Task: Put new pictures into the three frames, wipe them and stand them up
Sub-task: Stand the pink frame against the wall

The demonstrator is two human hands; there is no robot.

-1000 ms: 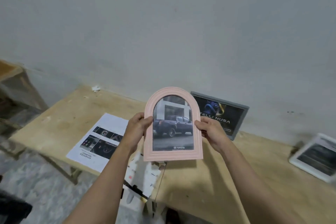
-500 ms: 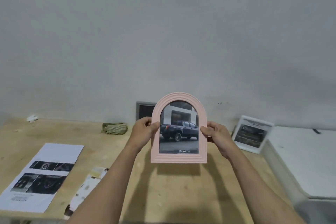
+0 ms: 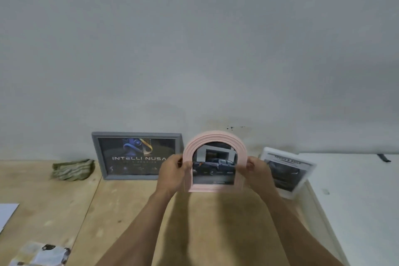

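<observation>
Both hands hold a pink arched plastic picture frame upright near the back of the light wooden table, close to the grey wall; whether its base touches the tabletop cannot be told. The left hand has its grip closed round the frame's left edge, thumb on the front, and the right hand grips the right edge the same way. The frame shows a photo of a dark pickup truck before a building. To its left a grey rectangular frame with a dark "INTELLI NUSA" poster stands leaning on the wall, partly hidden by the left hand. To the right a white rectangular frame with a dark car picture stands tilted, blurred, just beside the right hand. A folded greenish cloth lies left of the grey frame. A white sheet's corner and some printed paper lie at the table's left front. A white surface adjoins the table on the right.
</observation>
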